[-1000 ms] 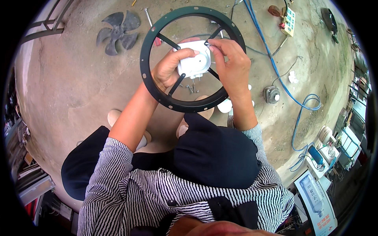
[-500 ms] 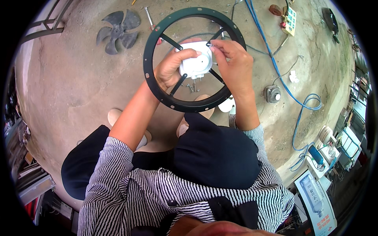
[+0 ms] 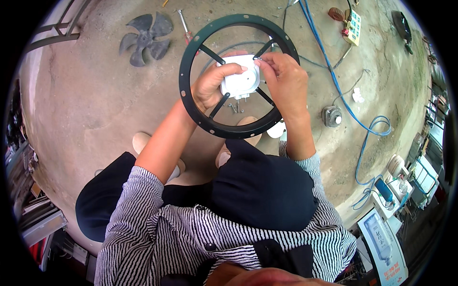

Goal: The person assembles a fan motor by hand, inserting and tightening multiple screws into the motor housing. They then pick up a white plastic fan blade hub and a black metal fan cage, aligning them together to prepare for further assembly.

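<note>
A black ring frame [image 3: 184, 74] with spokes is held up over the floor, a white plastic housing [image 3: 231, 86] at its centre. My left hand [image 3: 208, 86] reaches through the ring and grips the housing, thumb flat on its face and the other fingers mostly hidden behind. At the housing's upper right corner, my right hand [image 3: 288, 81] pinches a small shiny screw [image 3: 257, 58] by the inner end of a spoke. Its fingertips partly cover the screw; how far it sits in the hole cannot be seen. Several loose screws [image 3: 234, 107] lie on the floor below.
On the concrete floor lie a dark fan blade [image 3: 144, 40], a red-handled screwdriver [image 3: 183, 23] and a small motor [image 3: 331, 116] with a cable. A blue hose [image 3: 341, 95] runs down the right, past a power strip [image 3: 352, 31]. My feet are beneath the ring.
The ring, housing and both hands sit slightly lower and further right in the picture, as does the floor around them. Both grips stay the same.
</note>
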The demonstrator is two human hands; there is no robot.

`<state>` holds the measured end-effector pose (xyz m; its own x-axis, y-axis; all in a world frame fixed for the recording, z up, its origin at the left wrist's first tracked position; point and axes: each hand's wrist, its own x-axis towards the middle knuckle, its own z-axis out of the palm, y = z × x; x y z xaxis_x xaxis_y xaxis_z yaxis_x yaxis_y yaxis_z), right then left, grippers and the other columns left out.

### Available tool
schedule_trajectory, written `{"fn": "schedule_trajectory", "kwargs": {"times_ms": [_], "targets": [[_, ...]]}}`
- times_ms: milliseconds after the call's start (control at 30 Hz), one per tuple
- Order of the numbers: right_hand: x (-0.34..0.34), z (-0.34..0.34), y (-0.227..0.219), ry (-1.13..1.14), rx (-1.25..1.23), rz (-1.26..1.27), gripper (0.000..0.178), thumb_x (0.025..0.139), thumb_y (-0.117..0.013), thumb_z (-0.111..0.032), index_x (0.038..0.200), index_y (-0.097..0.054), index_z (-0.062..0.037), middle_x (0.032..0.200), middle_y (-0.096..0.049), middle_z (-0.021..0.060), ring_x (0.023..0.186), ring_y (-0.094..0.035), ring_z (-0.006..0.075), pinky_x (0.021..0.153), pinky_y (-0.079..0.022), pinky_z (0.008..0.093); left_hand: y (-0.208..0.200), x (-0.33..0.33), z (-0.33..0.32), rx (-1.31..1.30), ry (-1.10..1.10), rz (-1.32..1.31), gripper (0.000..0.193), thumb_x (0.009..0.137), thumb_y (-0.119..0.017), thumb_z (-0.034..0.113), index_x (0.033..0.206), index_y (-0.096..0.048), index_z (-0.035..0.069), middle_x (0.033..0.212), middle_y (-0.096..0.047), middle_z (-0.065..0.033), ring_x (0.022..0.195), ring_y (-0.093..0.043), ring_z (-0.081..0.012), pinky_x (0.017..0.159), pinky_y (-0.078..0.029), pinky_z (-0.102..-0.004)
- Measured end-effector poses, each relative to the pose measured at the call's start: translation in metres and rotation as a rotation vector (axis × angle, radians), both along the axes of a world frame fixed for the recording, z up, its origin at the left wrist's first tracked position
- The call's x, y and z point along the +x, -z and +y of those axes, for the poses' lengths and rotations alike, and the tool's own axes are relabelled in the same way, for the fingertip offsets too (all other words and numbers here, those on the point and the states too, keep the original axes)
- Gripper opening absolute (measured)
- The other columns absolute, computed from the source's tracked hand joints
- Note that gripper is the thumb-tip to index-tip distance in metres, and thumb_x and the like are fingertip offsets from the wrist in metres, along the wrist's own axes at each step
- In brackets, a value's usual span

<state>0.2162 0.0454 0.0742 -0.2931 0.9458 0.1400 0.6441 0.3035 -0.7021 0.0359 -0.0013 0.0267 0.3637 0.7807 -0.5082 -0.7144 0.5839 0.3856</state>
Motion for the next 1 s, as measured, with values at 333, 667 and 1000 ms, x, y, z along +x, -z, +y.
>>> {"fn": "schedule_trajectory", "kwargs": {"times_ms": [333, 667, 1000], "targets": [[0.000, -0.003, 0.000, 0.012, -0.010, 0.047, 0.019, 0.084, -0.076, -0.013, 0.102, -0.072, -0.0071, 0.090, -0.070, 0.0088, 0.075, -0.070, 0.0275, 0.064, -0.055, 0.0353, -0.002, -0.002, 0.002, 0.018, 0.003, -0.009, 0.055, 0.093, -0.060, 0.009, 0.145, -0.042, 0.003, 0.128, -0.060, -0.0131, 0.114, -0.064, -0.0244, 0.095, -0.055, -0.0400], [0.002, -0.001, -0.002, -0.054, 0.097, -0.054, 0.012, 0.087, -0.070, -0.011, 0.099, -0.073, -0.0098, 0.089, -0.071, 0.0075, 0.076, -0.069, 0.0292, 0.064, -0.054, 0.0364, 0.000, -0.002, 0.004, 0.024, 0.002, 0.013, 0.053, 0.093, -0.060, 0.012, 0.143, -0.044, 0.002, 0.127, -0.061, -0.0137, 0.113, -0.064, -0.0246, 0.094, -0.056, -0.0405], [0.005, 0.000, 0.007, 0.000, 0.045, -0.074, 0.015, 0.086, -0.074, -0.018, 0.098, -0.073, -0.0089, 0.087, -0.071, 0.0080, 0.074, -0.070, 0.0285, 0.062, -0.054, 0.0364, -0.002, -0.001, 0.004, -0.007, -0.021, 0.016, 0.051, 0.095, -0.059, 0.016, 0.141, -0.045, 0.000, 0.130, -0.060, -0.0151, 0.115, -0.064, -0.0260, 0.099, -0.053, -0.0399]]}}
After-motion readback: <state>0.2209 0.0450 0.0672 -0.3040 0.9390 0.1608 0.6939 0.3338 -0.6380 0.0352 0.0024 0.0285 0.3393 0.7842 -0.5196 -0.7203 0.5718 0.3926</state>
